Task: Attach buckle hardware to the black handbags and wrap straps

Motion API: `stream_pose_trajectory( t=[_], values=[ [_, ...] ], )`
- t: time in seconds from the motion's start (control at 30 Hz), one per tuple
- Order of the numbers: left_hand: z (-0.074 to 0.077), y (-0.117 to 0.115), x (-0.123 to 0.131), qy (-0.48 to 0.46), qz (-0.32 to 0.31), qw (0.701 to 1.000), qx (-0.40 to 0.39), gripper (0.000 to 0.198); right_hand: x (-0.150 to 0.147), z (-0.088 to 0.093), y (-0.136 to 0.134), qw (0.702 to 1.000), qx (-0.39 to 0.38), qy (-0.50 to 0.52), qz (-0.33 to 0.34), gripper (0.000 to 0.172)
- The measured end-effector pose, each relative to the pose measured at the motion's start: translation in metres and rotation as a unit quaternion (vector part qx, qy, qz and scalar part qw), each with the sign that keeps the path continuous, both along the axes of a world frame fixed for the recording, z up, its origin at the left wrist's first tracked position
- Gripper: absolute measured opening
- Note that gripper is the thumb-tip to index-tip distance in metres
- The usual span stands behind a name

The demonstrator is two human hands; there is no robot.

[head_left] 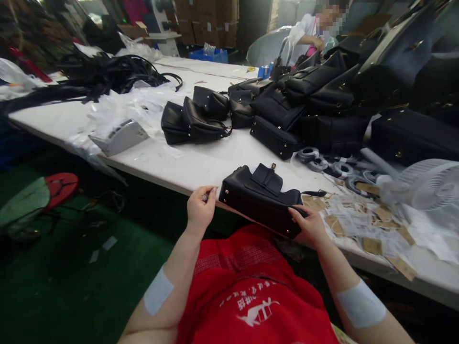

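Observation:
A black handbag [258, 196] lies on its side at the table's front edge, its base with small metal studs facing me and its flap pocket with a metal clasp on top. My right hand [309, 223] grips the bag's right end, thumb on the base side. Just off the bag's left end is my left hand [201, 206], its fingers closed in a pinch. Whatever those fingers hold, if anything, is too small to make out. A dark strap [314, 193] sticks out from the bag's right side.
Several black handbags [279, 107] are heaped behind. Brown and clear tags [373, 244], coiled straps [340, 168] and a white fan [430, 184] are to the right. A grey tape dispenser [124, 137] stands left on the white table [172, 167]. A co-worker [304, 31] is across the table.

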State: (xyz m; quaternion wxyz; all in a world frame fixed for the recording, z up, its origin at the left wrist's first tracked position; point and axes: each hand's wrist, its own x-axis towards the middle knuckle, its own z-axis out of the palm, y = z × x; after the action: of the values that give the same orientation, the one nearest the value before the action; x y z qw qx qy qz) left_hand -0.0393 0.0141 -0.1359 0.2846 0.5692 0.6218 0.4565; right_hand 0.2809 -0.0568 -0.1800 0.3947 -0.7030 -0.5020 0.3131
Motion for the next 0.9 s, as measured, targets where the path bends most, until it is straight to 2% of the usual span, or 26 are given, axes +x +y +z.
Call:
stream_pose_trajectory(
  t=[0.07,0.13,0.37,0.5,0.57,0.63,0.73,0.8,0.9],
  values=[
    [0.0,-0.005,0.0,0.072,-0.027,0.996,0.044,0.023,0.003,-0.003,0.002,1.0,-0.009,0.017,-0.001,0.05],
    [-0.003,-0.006,0.004,0.074,-0.041,0.996,0.042,0.022,0.006,-0.006,0.002,1.0,-0.012,0.017,-0.007,0.05],
    [-0.016,0.008,0.024,-0.08,-0.001,0.996,-0.027,0.023,0.004,-0.007,0.001,0.999,-0.012,0.019,-0.023,0.049],
    [-0.009,0.01,0.023,-0.121,-0.023,0.992,-0.032,0.025,0.004,-0.011,0.001,0.999,-0.006,0.038,-0.021,0.046],
    [0.002,0.0,0.023,-0.148,-0.067,0.986,-0.042,0.024,0.004,-0.011,0.001,0.999,-0.005,0.047,-0.021,0.045],
    [0.016,-0.017,0.026,-0.183,-0.153,0.97,-0.046,0.022,0.001,-0.007,0.001,0.998,-0.001,0.055,-0.011,0.043],
    [0.032,-0.041,0.04,-0.219,-0.284,0.93,-0.075,0.018,-0.004,0.001,0.006,0.994,0.01,0.103,0.021,0.039],
    [0.032,-0.049,0.054,-0.195,-0.324,0.919,-0.11,0.013,-0.008,0.004,0.012,0.985,0.005,0.166,0.042,0.038],
    [0.017,-0.052,0.082,-0.097,-0.356,0.922,-0.117,0.013,-0.014,0.003,0.02,0.967,-0.01,0.25,0.052,0.037]
  ],
)
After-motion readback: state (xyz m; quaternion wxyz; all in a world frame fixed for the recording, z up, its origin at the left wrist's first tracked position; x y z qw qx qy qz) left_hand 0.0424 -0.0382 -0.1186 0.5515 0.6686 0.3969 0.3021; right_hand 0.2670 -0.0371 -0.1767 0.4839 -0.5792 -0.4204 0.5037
